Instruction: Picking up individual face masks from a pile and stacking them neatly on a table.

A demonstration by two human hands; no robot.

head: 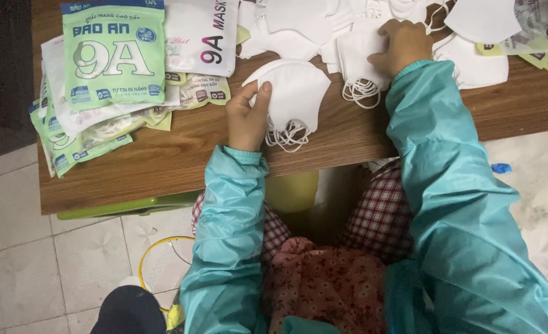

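Plainly, as seen from beside the counter:

Left hand [247, 117]: its grip was closed on the left edge of a folded white mask [293, 93], thumb on top and the other fingers tucked under and out of sight.

Folded white mask: it lay flat on the wooden counter [162, 161], near the front edge, its white ear loops [286, 135] bunched just below it.

Right hand [402, 46]: it rested palm down on a stack of white masks [357, 55] further back; the fingers curled over the stack, and I could not tell whether the grip pinched a mask or only pressed on it.

Stack's loops [360, 91]: a tangle of white elastic hung out below the stack, touching the wood.

Left of the hands: green and white printed pouches [110, 62] lay overlapping in a loose pile, well apart from the held mask.

Back of the counter: more loose white masks [484, 25] were cut off by the top edge.

Hidden: both teal sleeves [447, 185] covered the wrists, and the right forearm blocked part of the counter's edge.

Below: a yellow ring [153, 250] on the tiled floor was partly hidden by the left sleeve.
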